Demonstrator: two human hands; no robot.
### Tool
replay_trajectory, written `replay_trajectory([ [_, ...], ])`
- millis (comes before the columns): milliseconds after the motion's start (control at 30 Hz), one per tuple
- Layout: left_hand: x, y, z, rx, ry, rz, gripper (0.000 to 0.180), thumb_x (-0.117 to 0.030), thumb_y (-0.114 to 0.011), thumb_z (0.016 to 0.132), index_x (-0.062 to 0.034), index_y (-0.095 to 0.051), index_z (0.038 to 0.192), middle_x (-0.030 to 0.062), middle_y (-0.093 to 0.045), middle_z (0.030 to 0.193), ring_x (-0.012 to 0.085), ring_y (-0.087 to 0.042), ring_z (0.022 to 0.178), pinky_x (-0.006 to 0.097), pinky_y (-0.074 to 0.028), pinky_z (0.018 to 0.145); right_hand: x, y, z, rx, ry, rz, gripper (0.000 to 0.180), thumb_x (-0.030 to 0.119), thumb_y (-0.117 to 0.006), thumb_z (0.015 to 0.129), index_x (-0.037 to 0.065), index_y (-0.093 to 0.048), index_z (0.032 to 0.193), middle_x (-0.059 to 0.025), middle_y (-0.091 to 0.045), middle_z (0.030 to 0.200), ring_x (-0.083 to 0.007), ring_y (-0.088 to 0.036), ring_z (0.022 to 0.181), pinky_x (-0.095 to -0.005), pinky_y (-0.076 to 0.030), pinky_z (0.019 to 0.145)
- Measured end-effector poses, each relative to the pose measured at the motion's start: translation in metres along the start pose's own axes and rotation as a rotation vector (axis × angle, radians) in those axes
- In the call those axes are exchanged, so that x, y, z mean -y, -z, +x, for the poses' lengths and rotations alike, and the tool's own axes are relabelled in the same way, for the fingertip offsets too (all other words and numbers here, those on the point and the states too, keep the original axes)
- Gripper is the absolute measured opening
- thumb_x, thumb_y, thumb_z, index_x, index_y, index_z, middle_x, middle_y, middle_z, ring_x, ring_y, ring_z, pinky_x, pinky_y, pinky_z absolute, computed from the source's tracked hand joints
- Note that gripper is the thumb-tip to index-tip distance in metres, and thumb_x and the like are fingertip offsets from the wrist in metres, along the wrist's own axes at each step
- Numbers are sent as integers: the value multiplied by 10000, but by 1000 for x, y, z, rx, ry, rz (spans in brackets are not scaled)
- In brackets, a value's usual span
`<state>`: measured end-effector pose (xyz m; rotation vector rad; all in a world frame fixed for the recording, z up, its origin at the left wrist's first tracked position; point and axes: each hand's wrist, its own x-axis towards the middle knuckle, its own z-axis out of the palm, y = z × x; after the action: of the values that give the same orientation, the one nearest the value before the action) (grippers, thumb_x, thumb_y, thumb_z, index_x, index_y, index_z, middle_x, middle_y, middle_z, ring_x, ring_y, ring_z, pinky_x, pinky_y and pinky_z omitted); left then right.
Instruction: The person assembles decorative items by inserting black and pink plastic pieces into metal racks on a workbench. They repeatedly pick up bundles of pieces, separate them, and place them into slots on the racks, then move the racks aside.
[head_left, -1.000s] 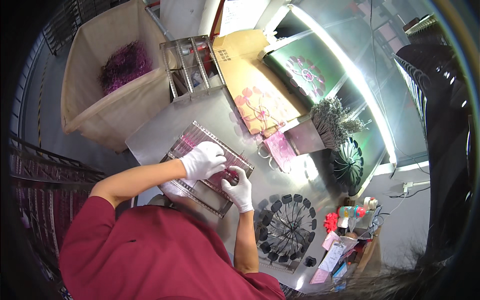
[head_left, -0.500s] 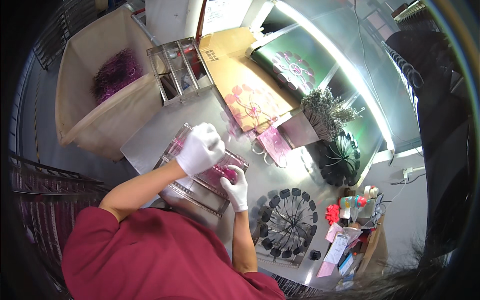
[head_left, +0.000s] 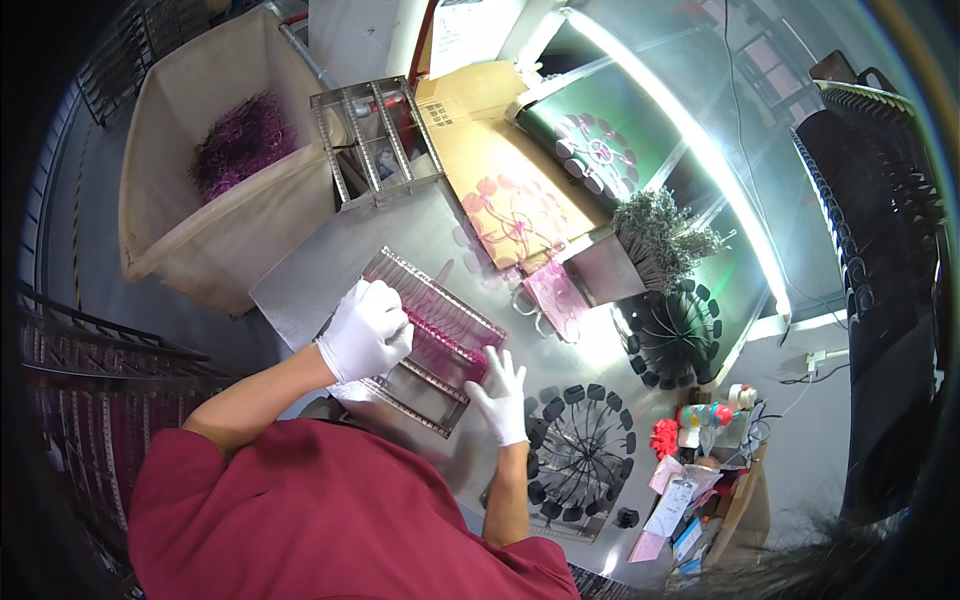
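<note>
A metal wire rack (head_left: 400,385) lies on the steel table (head_left: 310,270), filled with a row of pink translucent pieces (head_left: 450,330). My left hand (head_left: 365,330), in a white glove, is closed over the left end of the pink row. My right hand (head_left: 500,385), also gloved, presses its fingers against the right end of the row at the rack's edge. Both forearms come up from my red-sleeved body below.
A beige cloth bin (head_left: 200,200) with purple scraps (head_left: 240,150) stands at the far left. An empty metal divider tray (head_left: 375,140) sits beyond the rack. Cardboard sheets with pink shapes (head_left: 510,200), black radial holders (head_left: 580,450) and small clutter (head_left: 690,470) lie to the right.
My left hand has slid down the rack toward me along the pink row. My right hand stays at the row's right end. The view has shifted slightly.
</note>
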<state>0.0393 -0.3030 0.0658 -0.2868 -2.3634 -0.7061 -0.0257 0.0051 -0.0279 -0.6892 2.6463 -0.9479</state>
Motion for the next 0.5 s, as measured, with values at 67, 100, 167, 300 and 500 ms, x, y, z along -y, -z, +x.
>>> replay_trajectory([
  [67,-6,-6,-2,49,-68,-9,228,-68,-762,744,-111,-563,641,59,-593,801,279,-588,785,439,-451,723,-14,5,-12,-30,-19,30,777,367,-774,934,115,-491,1611,-171,-513,1625,-474,-380,1543,-682,-108,1289],
  [100,-9,-11,-2,74,-105,-18,234,-58,-760,741,-108,-552,645,64,-601,819,282,-590,788,441,-451,717,-9,4,-14,-64,-4,-42,736,399,-720,977,113,-481,1613,-184,-481,1637,-491,-435,1483,-684,-196,1264],
  [167,-18,-30,0,142,-183,8,198,-136,-743,754,-113,-568,663,72,-579,803,287,-572,772,443,-433,707,17,12,-7,-18,60,-323,701,401,-695,992,113,-496,1601,-193,-456,1651,-478,-433,1479,-687,-239,1240],
  [300,-47,-41,16,268,-490,148,170,-255,-690,785,-135,-598,707,43,-545,790,255,-573,775,429,-431,693,38,40,-19,-176,-111,148,547,370,-627,1067,11,-582,1478,-171,-728,1271,-273,-694,1096,-467,-540,960],
  [500,-65,-93,15,371,-593,-131,240,-293,-720,866,-115,-707,1025,79,-641,1090,279,-625,1110,456,-507,906,34,38,-6,-445,-414,518,384,288,-593,1062,-1,-748,861,-98,-742,732,-153,-650,538,-318,-507,524],
])
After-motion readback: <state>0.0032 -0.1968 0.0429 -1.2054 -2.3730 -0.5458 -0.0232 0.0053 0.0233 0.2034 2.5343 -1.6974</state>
